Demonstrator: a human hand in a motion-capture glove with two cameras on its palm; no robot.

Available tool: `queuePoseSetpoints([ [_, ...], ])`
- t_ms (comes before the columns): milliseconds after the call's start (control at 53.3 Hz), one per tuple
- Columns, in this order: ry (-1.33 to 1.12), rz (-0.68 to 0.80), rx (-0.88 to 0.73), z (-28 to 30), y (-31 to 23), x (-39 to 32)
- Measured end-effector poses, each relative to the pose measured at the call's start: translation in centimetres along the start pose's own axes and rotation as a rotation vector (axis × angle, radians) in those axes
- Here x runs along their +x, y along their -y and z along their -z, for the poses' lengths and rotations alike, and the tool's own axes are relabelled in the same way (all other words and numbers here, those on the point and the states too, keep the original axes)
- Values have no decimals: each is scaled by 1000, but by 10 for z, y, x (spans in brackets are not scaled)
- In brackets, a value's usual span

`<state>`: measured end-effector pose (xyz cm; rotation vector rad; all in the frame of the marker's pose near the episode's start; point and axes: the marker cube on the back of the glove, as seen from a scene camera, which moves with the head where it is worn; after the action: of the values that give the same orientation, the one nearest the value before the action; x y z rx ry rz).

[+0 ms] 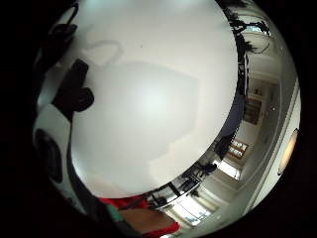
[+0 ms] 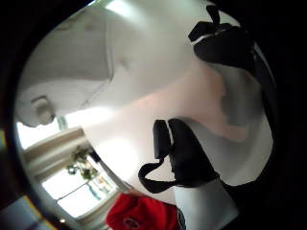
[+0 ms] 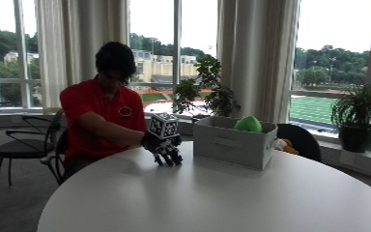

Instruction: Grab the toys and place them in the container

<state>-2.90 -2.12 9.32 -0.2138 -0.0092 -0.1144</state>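
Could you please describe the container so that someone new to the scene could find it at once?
On the round white table, look just beyond the gloved right hand. The container is a grey rectangular bin, the only box on the table, with a green toy poking out.

We see the outside view from across the round white table (image 3: 192, 198), level with a seated person's chest, facing the windows; the person in the red shirt (image 3: 98, 116) sits at the far left edge, the grey container (image 3: 234, 142) far centre. Both palm views sit on the gloved right hand (image 3: 166, 150), close over the tabletop (image 1: 153, 99) and looking down at it. The little-finger view also catches room and ceiling beyond the table's edge; the thumb view catches windows. All three share tabletop and red shirt (image 2: 139, 215).
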Motion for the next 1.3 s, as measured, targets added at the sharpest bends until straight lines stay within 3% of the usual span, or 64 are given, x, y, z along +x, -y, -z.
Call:
queuePoseSetpoints([
  [1295, 10, -21, 1, 1, 1, -1],
])
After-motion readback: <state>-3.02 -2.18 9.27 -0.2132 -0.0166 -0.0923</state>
